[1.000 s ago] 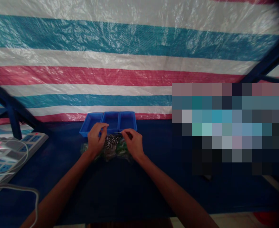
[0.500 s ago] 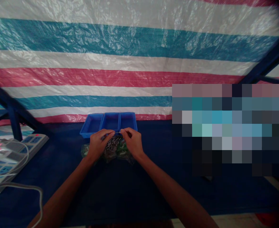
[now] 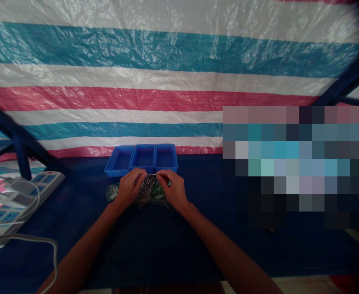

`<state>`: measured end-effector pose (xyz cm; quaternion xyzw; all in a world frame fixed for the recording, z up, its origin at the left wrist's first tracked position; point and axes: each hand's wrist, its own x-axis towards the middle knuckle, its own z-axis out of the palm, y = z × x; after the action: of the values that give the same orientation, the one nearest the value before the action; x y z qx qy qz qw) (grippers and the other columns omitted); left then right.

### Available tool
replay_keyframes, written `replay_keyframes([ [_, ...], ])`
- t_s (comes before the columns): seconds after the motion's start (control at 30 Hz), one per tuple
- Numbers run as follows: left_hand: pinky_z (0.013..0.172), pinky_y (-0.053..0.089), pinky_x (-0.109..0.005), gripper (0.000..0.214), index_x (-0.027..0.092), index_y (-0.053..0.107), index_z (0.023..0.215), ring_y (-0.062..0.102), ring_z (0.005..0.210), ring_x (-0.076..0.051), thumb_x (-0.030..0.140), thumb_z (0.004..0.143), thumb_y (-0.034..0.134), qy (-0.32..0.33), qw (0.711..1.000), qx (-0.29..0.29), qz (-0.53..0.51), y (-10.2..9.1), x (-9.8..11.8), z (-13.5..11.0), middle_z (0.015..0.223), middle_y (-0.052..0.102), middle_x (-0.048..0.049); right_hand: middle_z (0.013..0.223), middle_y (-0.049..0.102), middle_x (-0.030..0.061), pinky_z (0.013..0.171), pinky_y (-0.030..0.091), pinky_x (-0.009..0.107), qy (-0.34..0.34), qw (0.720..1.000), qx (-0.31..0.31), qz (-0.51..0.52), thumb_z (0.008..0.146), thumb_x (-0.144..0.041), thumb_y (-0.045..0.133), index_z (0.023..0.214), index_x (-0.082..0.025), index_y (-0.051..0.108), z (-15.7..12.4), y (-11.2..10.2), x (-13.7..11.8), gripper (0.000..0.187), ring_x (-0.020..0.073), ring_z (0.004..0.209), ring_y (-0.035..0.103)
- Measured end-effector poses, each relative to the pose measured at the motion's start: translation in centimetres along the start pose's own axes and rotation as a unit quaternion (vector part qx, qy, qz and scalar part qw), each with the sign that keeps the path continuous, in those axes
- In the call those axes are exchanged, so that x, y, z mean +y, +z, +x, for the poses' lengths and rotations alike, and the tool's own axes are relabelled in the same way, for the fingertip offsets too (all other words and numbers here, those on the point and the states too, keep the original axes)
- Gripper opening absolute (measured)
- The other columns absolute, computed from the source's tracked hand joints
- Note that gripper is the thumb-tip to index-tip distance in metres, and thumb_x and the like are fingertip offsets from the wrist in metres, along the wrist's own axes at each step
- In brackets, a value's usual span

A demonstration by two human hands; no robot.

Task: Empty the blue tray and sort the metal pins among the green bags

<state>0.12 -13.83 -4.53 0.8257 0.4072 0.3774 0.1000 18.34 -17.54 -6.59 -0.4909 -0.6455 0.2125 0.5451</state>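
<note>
1. At mid-bench (image 3: 75,253), a thin metal piece (image 3: 150,174) is being pinched by the nearly closed fingers (image 3: 143,173) of the left hand (image 3: 127,188) and right hand (image 3: 175,190).
2. Beneath them, a plastic bag of metal parts (image 3: 145,187) is lying, with a blue three-compartment tray (image 3: 141,170) standing at twelve o'clock.

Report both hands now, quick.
Left hand: fingers closed above the plastic bag of small metal pieces; what they hold cannot be told.
Right hand: fingers closed; what they hold cannot be told.
</note>
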Motion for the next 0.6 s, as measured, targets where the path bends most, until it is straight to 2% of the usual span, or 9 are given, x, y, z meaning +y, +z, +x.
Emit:
replay_keyframes([
  [0.37,0.079,0.043,-0.021,0.019,0.017,0.061,0.09,0.06,0.08,-0.011,0.03,0.097,0.048,0.059,0.998,0.013,0.001,0.35,-0.48,-0.22,0.086,0.064,-0.0005,0.084,0.063,0.0029,0.072,0.041,0.018,-0.014,1.0,0.005,-0.026,0.095,-0.037,0.045,0.088,-0.015,0.066,-0.1,-0.07,-0.08,0.031,0.0076,0.074,0.054],
  [0.53,0.076,0.043,-0.021,0.024,0.016,0.061,0.087,0.059,0.075,-0.011,0.03,0.098,0.044,0.046,0.999,0.012,0.008,0.45,-0.58,-0.36,0.08,0.063,-0.0005,0.089,0.064,0.003,0.076,0.043,0.019,0.001,1.0,0.0,-0.006,0.093,-0.039,0.047,0.103,-0.016,0.065,-0.25,0.11,-0.2,0.031,0.008,0.076,0.056],
  [0.6,0.075,0.042,-0.021,0.026,0.016,0.06,0.086,0.059,0.075,-0.011,0.031,0.098,0.043,0.042,0.999,0.011,0.008,0.45,-0.57,-0.43,0.08,0.063,-0.0007,0.089,0.064,0.0024,0.077,0.044,0.019,-0.004,1.0,-0.002,0.002,0.093,-0.039,0.048,0.102,-0.016,0.065,-0.33,0.19,-0.24,0.029,0.0076,0.077,0.056],
])
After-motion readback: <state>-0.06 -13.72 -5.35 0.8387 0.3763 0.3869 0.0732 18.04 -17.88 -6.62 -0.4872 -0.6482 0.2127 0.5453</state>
